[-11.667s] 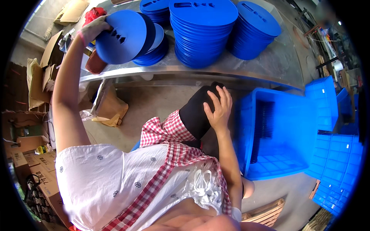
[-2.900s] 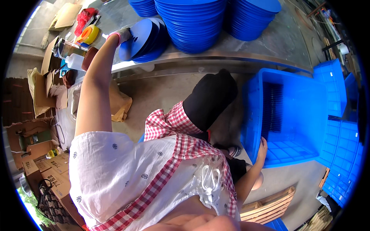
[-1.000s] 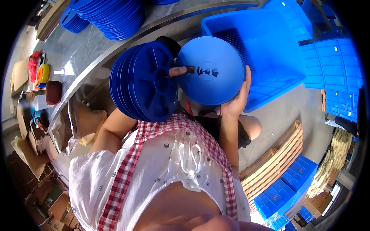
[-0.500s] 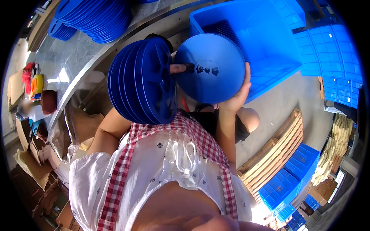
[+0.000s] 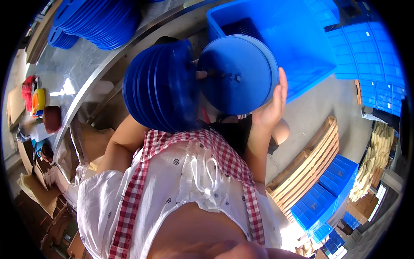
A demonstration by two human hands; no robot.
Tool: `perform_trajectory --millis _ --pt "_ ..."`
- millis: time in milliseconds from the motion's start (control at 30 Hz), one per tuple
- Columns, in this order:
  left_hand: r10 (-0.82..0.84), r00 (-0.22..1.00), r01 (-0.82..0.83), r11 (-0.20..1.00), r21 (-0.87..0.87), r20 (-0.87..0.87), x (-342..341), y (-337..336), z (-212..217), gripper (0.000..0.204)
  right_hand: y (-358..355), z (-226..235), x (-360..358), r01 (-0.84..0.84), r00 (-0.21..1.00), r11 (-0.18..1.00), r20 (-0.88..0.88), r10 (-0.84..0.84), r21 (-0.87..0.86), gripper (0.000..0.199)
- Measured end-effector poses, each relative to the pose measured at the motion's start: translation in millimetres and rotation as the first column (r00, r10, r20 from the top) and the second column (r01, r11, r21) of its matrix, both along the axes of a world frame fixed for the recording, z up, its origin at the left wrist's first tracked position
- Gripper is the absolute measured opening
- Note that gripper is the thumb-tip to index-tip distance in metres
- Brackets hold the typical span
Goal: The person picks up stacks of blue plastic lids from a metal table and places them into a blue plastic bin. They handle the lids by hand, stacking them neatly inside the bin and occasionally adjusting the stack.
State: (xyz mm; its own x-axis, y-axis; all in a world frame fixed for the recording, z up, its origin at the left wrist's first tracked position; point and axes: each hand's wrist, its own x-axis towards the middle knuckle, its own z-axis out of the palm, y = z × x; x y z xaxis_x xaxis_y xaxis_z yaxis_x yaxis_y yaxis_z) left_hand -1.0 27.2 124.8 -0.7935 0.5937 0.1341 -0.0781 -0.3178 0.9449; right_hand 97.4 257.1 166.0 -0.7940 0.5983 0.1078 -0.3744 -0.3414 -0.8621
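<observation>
My left hand (image 5: 201, 74) is mostly hidden behind a stack of dark blue reel-like plastic discs (image 5: 155, 88). Only a fingertip shows, sticking out past the stack's right face near its middle, so the hand carries the stack. Facing that stack are lighter blue round plastic discs (image 5: 246, 90), at least two, with their rims slightly offset and small dark openings at the centre. The palm and fingers of my right hand (image 5: 269, 108) hold these along their right and lower rim. The stack's shadow falls across their left half.
Beyond my right hand stands a big blue plastic bin (image 5: 297, 52) with dark ribbed discs inside. More blue discs (image 5: 99, 21) are piled on the metal table (image 5: 56, 82) at left. Wooden pallets (image 5: 308, 159) and blue crates (image 5: 315, 203) sit on the floor at right.
The left stack has turned and is blurred at its right side. The right-hand discs have shifted slightly right and up, and a second rim now shows behind the front one.
</observation>
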Motion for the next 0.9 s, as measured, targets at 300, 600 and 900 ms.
perform_trajectory --millis 300,600,900 --pt "0.003 0.999 -0.005 0.999 -0.045 -0.038 2.1 -7.8 1.8 0.033 5.5 -11.0 -2.0 0.008 1.0 1.0 0.017 -0.008 0.019 0.045" --pt "-0.008 0.985 -0.019 0.988 -0.155 -0.174 -8.9 23.1 -3.8 0.033 -13.5 -0.4 -0.6 -0.018 0.99 0.847 -0.107 0.089 0.531 0.064" --pt "-0.026 0.947 -0.067 0.959 -0.274 -0.321 -6.6 26.8 -4.3 0.033 -13.5 11.0 3.4 -0.126 0.992 0.635 0.085 0.095 0.762 0.065"
